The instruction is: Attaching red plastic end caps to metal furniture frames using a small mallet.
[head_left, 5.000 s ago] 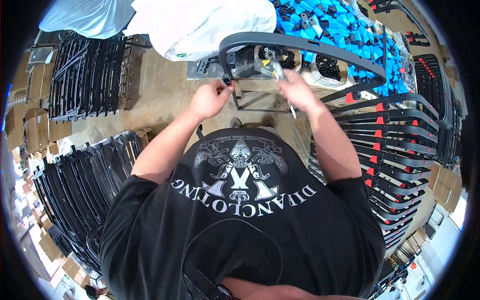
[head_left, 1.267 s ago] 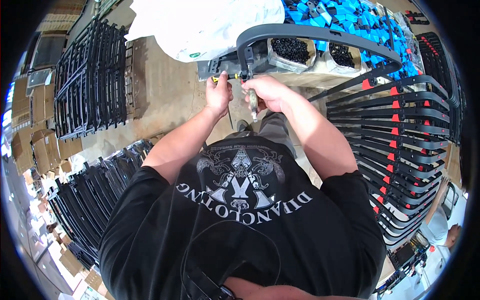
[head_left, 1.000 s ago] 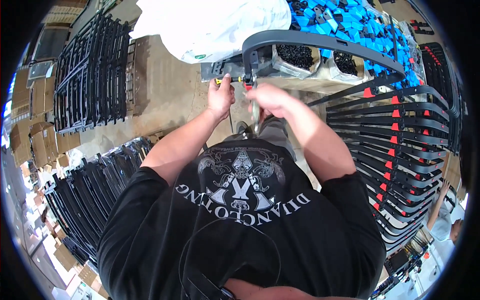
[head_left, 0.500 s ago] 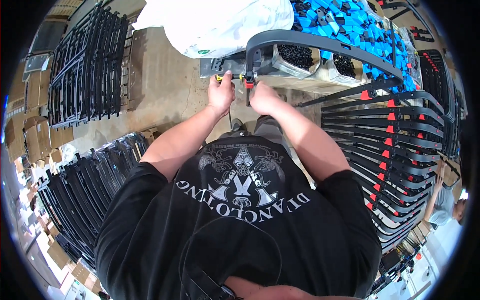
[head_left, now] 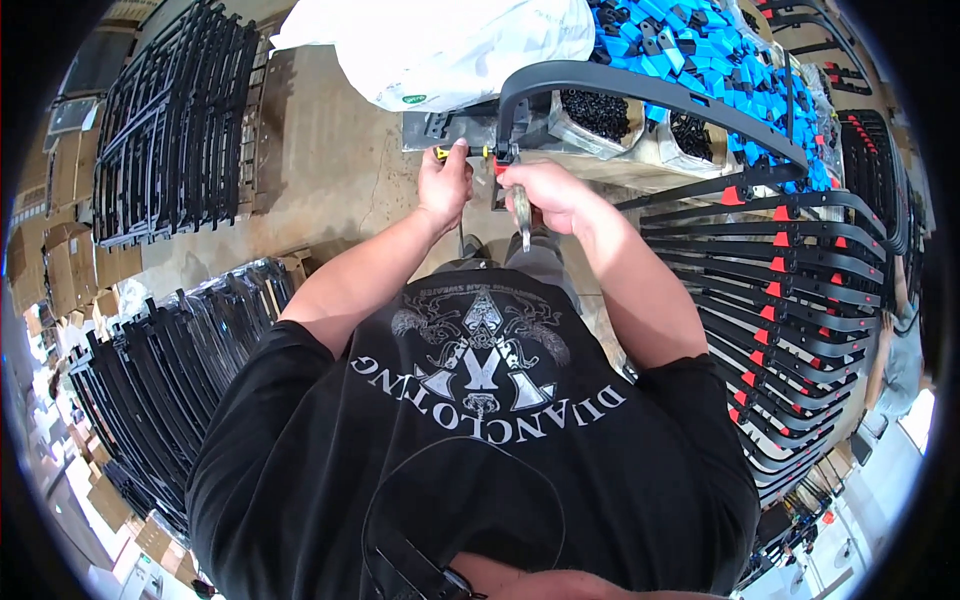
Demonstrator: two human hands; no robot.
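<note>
A black curved tube frame [head_left: 655, 86] arches in front of me, its left end coming down between my hands. Near that end sits a small red piece [head_left: 501, 165]. My left hand [head_left: 446, 185] is closed around a yellow-and-black handled tool [head_left: 442, 153], which lies crosswise and points at the frame end. On the other side, my right hand [head_left: 552, 195] grips a silver metal tool [head_left: 523, 218] whose tapered end points back toward me. Its head, by the red piece, is partly hidden by my fingers.
A white bag [head_left: 455, 50] and a heap of blue parts [head_left: 680, 50] lie ahead. Boxes hold small black parts [head_left: 595, 112]. Black frames with red pieces [head_left: 770, 285] line the right; stacked black frames [head_left: 175, 130] stand left. Another person [head_left: 900, 350] is at far right.
My right hand has turned and drawn slightly back, bringing the silver tool's tapered end into view. The left hand stays nearly in place. The person at far right has shifted.
</note>
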